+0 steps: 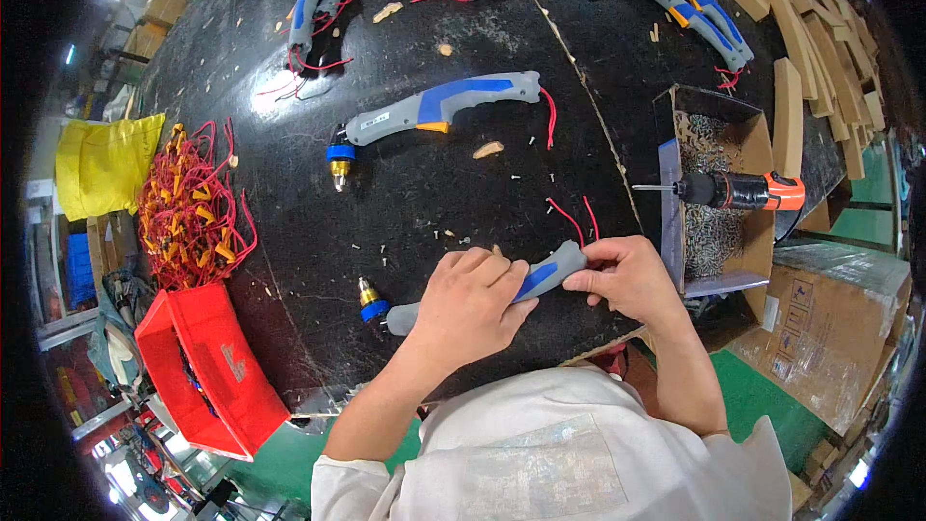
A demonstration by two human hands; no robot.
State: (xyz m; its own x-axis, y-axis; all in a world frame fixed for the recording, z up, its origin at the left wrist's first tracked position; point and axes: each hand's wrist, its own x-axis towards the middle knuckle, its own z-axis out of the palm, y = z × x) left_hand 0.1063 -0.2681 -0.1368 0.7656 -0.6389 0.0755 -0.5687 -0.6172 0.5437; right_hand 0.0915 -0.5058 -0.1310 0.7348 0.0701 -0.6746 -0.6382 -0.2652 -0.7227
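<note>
A grey-and-blue cutting torch (547,275) lies close to the table's near edge, its blue collar and brass tip pointing left. Over its middle, my left hand (470,304) wraps the handle with closed fingers. My right hand (625,280) pinches the handle's right end between thumb and fingers, where two red wires stick up. What lies under my left palm is hidden. A second torch (449,104) of the same kind rests farther off, with an orange trigger, a brass tip at its left and red wires at its right end.
An electric screwdriver (738,190) lies across a cardboard box (673,260) of screws on the right. At left are a heap of red wires with orange triggers (193,217) and a red bin (231,367). More torches (313,0) line the far side. Loose screws (463,240) dot the table.
</note>
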